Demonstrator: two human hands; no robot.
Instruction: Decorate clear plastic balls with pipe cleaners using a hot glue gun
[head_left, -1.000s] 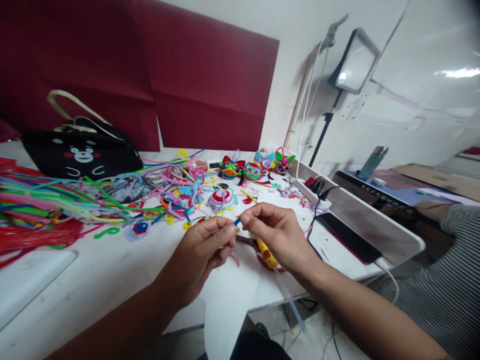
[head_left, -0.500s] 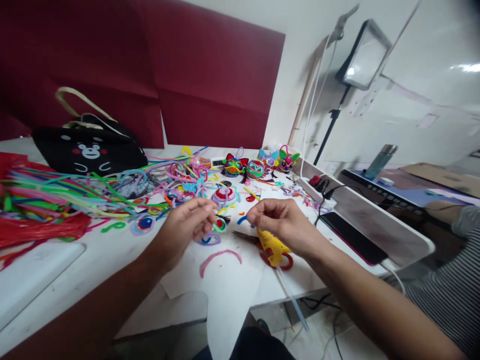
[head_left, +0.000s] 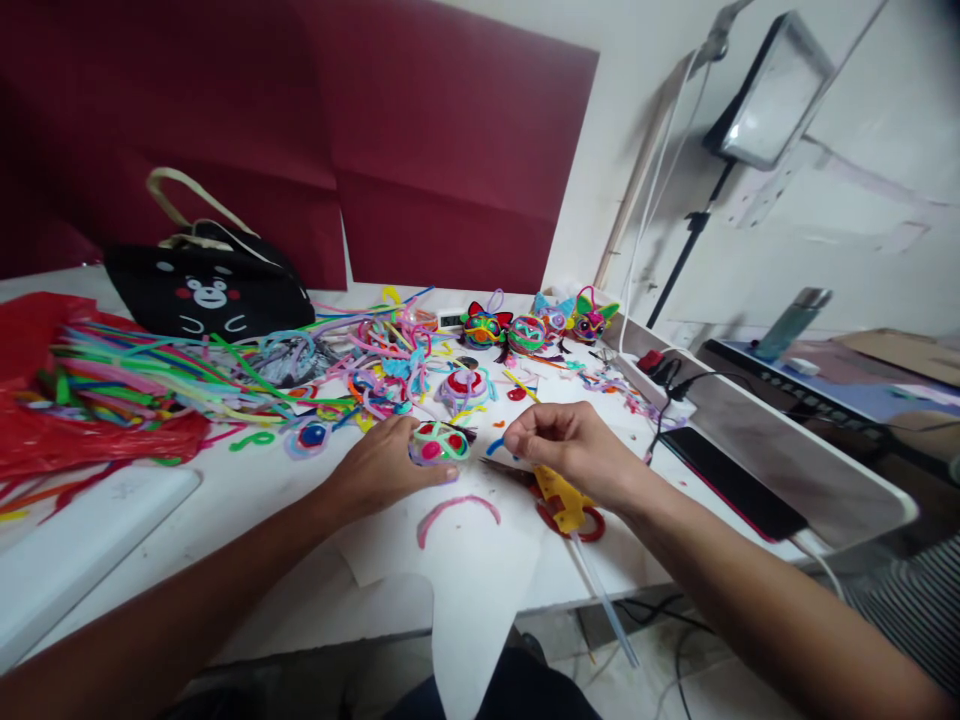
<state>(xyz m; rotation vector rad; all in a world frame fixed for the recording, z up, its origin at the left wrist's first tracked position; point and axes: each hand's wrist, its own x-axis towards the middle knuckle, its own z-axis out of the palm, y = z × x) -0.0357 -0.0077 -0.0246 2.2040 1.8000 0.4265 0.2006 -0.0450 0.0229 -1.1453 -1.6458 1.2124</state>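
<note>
- White paper (head_left: 480,620): nearer than the yellow glue gun (head_left: 564,498) and left of it, drooping off the worktop (head_left: 247,490); a curved pink strip (head_left: 463,500) shows above it.
- Red-handled scissors (head_left: 592,526): under the glue gun, whose clear glue stick (head_left: 604,600) juts past the worktop's edge.
- Left hand (head_left: 379,465): left of the glue gun, curled round a small decorated ball (head_left: 439,443) — thumb along its near side; whether the ball is lifted, I cannot tell.
- Right hand (head_left: 574,450): just beyond the glue gun, thumb and fingers pinched on a short blue piece (head_left: 496,446), which is apart from the ball.
- Black phone (head_left: 735,483): right of the glue gun, cable attached.
- Colourful fuzzy stems (head_left: 172,375): far left of the glue gun, heaped on red plastic.
- Four finished-looking ornaments (head_left: 527,335): well beyond the glue gun — a black bag (head_left: 210,295) stands farther left.
</note>
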